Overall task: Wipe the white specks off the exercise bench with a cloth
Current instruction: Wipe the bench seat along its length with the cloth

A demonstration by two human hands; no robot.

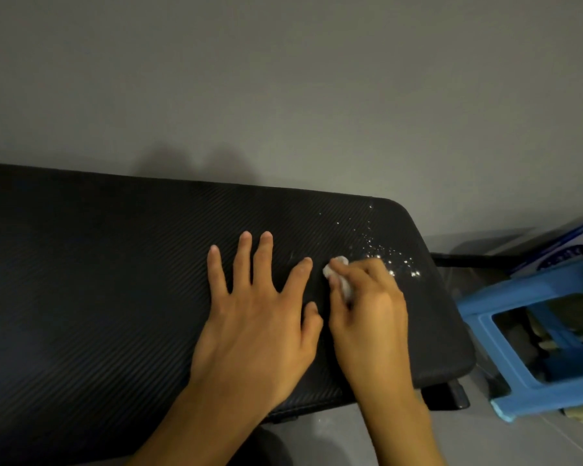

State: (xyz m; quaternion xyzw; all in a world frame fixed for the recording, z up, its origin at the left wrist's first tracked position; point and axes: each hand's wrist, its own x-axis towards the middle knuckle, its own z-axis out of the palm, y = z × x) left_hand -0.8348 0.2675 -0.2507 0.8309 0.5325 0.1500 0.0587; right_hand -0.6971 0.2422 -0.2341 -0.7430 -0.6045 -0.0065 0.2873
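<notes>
The black padded exercise bench [115, 280] runs across the view with its rounded end at the right. White specks [389, 255] are scattered over the pad near that far right corner. My left hand [260, 317] lies flat on the pad, fingers spread and straight. Just right of it, my right hand [371, 307] grips a small crumpled white cloth [339, 274] and holds it against the pad at the near-left edge of the specks. Most of the cloth is hidden under my fingers.
A grey wall [283, 79] stands directly behind the bench. A blue plastic stool [532, 344] sits on the floor to the right of the bench end, with a blue and white box [566, 250] behind it. Pale floor [334, 438] shows below the bench's front edge.
</notes>
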